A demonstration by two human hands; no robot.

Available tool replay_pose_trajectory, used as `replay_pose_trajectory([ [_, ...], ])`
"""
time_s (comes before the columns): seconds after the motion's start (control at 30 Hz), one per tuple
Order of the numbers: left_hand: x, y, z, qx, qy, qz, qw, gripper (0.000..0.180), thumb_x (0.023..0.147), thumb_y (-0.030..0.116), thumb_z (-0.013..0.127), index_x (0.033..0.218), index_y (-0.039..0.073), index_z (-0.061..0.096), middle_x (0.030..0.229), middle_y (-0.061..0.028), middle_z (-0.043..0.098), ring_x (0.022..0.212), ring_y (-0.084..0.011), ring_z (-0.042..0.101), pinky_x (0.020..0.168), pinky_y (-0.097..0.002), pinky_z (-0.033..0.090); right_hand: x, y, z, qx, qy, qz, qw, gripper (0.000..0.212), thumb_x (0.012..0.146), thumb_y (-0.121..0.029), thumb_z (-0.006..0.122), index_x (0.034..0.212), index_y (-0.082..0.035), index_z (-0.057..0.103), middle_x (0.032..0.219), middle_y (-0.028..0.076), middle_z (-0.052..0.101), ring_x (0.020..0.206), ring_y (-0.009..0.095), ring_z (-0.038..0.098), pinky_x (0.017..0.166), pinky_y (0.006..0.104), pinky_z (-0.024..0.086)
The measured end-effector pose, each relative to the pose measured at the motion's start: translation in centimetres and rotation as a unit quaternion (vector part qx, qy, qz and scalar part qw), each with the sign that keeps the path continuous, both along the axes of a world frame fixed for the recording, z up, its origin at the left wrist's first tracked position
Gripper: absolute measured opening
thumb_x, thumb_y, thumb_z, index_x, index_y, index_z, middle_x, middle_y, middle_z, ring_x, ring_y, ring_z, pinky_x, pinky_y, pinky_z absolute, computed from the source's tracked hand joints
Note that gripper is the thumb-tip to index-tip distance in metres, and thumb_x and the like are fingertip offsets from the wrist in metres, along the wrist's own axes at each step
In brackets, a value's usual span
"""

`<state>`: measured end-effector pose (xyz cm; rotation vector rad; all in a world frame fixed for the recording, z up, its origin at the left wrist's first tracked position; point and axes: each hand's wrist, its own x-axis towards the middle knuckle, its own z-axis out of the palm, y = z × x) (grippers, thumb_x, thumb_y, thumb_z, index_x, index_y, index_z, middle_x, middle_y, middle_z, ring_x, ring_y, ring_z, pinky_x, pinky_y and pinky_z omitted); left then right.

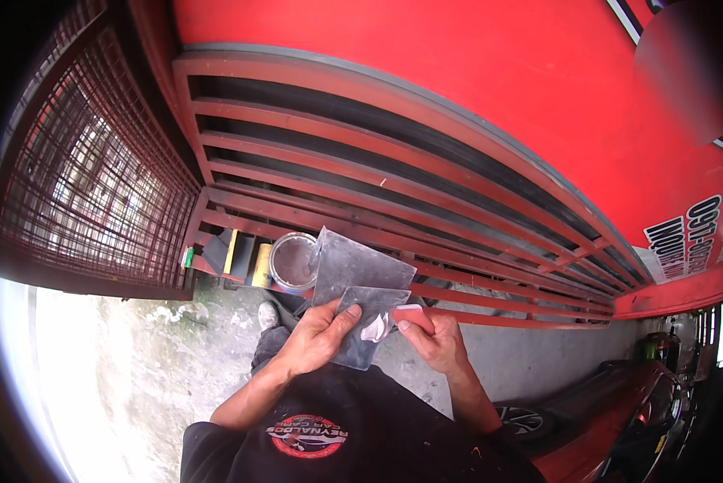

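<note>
**Filler mixed on grey board, tin behind**

Left of centre, an open round tin (294,262) sits on the red slatted gate (426,173), greyish-brown paste inside. Centre frame, the left hand (317,338) clamps the small grey board (367,326), thumb on top, white blob (375,328) on it; a larger grey sheet (353,266) lies behind. Right of that, the right hand (435,342) pinches a red spreader (412,316) touching the blob.

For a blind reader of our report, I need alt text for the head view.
A person's left hand holds two grey metal plates carrying a dab of white paste, while the right hand brings a red spreader to it. An open can sits on red slats ahead.
</note>
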<state>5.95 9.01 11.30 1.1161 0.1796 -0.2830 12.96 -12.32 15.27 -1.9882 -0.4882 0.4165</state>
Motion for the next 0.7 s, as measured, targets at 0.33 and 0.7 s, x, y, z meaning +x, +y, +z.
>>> replay_pose_trajectory([
  [0.33,0.2,-1.0,-0.2,0.024,-0.007,-0.010,1.000,0.039,0.106,0.030,0.045,0.126,0.000,0.060,0.109,-0.0042,0.067,0.100,-0.0087,0.054,0.088,-0.0268,0.045,-0.1,-1.4,-1.0,-0.001,0.029,-0.004,1.000,0.016,0.092,-0.016,0.070,0.100,-0.002,0.072,0.078,0.001,0.067,0.071,0.007,0.058,0.064,0.0237,0.046],
  [0.7,0.1,-0.9,-0.7,0.053,-0.010,-0.018,0.998,0.038,0.106,0.030,0.046,0.124,0.001,0.061,0.101,-0.0039,0.067,0.094,-0.0081,0.054,0.085,-0.0269,0.046,-0.6,-1.1,-2.8,0.000,0.016,-0.039,0.999,0.018,0.093,-0.021,0.069,0.103,-0.007,0.075,0.063,-0.001,0.057,0.059,0.005,0.047,0.054,0.0254,0.039],
])
